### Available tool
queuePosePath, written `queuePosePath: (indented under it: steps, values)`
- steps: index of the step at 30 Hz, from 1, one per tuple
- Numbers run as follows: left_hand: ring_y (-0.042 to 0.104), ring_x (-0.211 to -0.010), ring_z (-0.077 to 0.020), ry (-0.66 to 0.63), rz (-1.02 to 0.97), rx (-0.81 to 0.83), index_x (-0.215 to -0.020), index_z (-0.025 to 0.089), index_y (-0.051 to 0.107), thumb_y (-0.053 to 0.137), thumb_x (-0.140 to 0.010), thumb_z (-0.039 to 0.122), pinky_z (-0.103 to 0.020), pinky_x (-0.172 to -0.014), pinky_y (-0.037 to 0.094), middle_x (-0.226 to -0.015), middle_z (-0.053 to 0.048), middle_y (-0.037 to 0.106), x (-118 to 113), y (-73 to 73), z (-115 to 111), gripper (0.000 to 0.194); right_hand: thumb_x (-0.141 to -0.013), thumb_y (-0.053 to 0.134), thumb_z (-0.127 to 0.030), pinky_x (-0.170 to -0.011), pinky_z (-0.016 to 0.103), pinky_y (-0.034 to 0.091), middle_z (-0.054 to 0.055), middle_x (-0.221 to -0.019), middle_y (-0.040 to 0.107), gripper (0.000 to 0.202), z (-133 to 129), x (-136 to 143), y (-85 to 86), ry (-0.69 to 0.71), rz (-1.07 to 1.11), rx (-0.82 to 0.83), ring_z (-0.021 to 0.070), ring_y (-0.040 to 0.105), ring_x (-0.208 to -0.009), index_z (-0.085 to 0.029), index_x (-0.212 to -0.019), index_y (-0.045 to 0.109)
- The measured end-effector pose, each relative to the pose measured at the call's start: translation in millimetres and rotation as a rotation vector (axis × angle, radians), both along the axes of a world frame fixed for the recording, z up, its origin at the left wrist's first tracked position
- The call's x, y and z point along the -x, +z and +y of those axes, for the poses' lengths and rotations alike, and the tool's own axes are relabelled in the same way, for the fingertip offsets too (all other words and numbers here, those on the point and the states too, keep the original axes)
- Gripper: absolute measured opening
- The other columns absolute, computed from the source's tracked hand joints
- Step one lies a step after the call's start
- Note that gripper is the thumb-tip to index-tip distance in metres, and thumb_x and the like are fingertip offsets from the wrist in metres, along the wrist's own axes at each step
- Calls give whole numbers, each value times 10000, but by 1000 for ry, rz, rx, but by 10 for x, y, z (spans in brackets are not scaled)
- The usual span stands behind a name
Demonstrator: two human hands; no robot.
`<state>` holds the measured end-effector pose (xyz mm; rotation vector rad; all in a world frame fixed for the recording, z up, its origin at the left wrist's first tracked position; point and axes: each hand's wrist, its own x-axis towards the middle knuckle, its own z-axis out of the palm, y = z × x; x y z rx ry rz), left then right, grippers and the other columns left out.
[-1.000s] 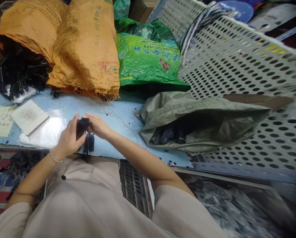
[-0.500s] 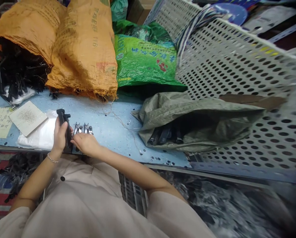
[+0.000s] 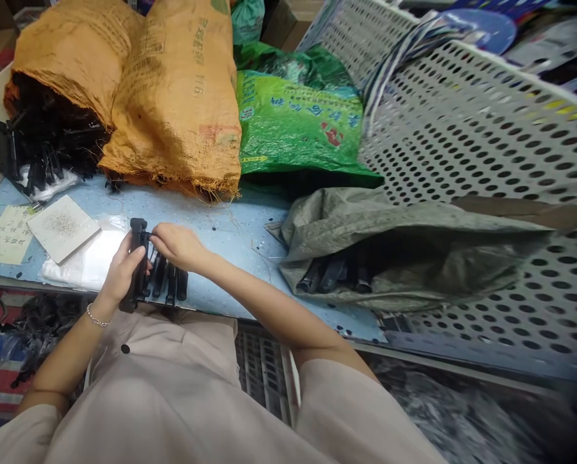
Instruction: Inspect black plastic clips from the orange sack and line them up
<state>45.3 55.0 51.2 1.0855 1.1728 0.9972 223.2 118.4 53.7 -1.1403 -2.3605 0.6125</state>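
A long black plastic part (image 3: 136, 267) stands nearly upright in my left hand (image 3: 124, 267), whose fingers wrap round its side. Close to its upper end, my right hand (image 3: 177, 243) is closed, thumb and fingertips pinched at a small dark piece that touches the part; the piece is too small to name. Several slim black parts (image 3: 171, 283) lie side by side on the blue table under my right hand. White plastic bags (image 3: 83, 261) are to the left of my left hand.
Orange sacks (image 3: 177, 96), the left one spilling black parts (image 3: 47, 142), stand behind the blue tabletop (image 3: 230, 277). A green bag (image 3: 298, 122) is beside them. On the right, a grey-green sack (image 3: 414, 258) holds dark parts before a perforated white crate (image 3: 491, 129). A square tile (image 3: 63, 229) lies left.
My right hand has moved up from beside the lower part to its upper end. The black part is more upright, and the slim parts on the table show more. The view has shifted slightly.
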Motion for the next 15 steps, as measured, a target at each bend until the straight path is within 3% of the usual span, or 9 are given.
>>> queuePosePath:
  steps: [3, 5, 6, 8, 10, 12, 15]
  values:
    - [663, -1050, -259, 56, 237, -283, -1520, 199, 365, 588, -919, 499, -432, -913, 558, -1193, -135, 647, -27, -93, -38, 707, -990, 417, -392, -674, 273, 368, 7, -760, 536, 262, -63, 7, 14, 10, 306, 296, 153, 488, -714, -201, -840, 516]
    - [528, -1305, -305, 90, 363, -472, -1526, 210, 367, 613, -909, 475, -492, -1086, 455, -1403, -163, 537, -28, -134, -60, 715, -970, 418, -437, -588, 249, 336, -30, -681, 461, 290, -103, 22, 16, 6, 516, 528, 123, 415, -604, -208, -805, 482]
    - [502, -1333, -309, 85, 374, -502, -1527, 217, 370, 621, -906, 469, -496, -1103, 440, -1432, -162, 515, -23, -137, -68, 716, -962, 417, -459, -547, 241, 308, -44, -648, 424, 303, -117, 28, 19, -3, 588, 625, 113, 373, -559, -210, -799, 471]
    - [615, -1171, -278, 42, 282, -398, -1526, 231, 372, 622, -908, 470, -448, -983, 531, -1323, -143, 593, -2, -106, -76, 708, -955, 420, -500, -506, 233, 275, -58, -610, 399, 335, -128, 27, 32, -11, 616, 735, 104, 336, -516, -208, -800, 477]
    - [690, -842, -212, -22, 105, -166, -1505, 227, 396, 615, -908, 493, -357, -746, 587, -1044, -92, 689, 39, -49, -60, 689, -965, 428, -525, -539, 233, 323, -38, -624, 471, 376, -114, 3, 48, 9, 494, 677, 114, 416, -554, -198, -803, 518]
    - [660, -636, -176, -56, -42, 38, -1452, 205, 453, 604, -904, 527, -301, -602, 560, -799, -35, 680, 106, -20, 1, 654, -989, 437, -519, -638, 247, 392, -1, -707, 583, 385, -56, -40, 42, 37, 283, 513, 138, 529, -667, -192, -837, 573]
    - [680, -657, -189, 12, -65, 90, -1338, 181, 558, 626, -875, 537, -298, -619, 560, -762, -28, 687, 228, -140, 191, 588, -1038, 413, -425, -784, 282, 436, 64, -933, 694, 326, 183, -143, -60, -16, -39, 309, 179, 618, -852, -191, -1000, 635]
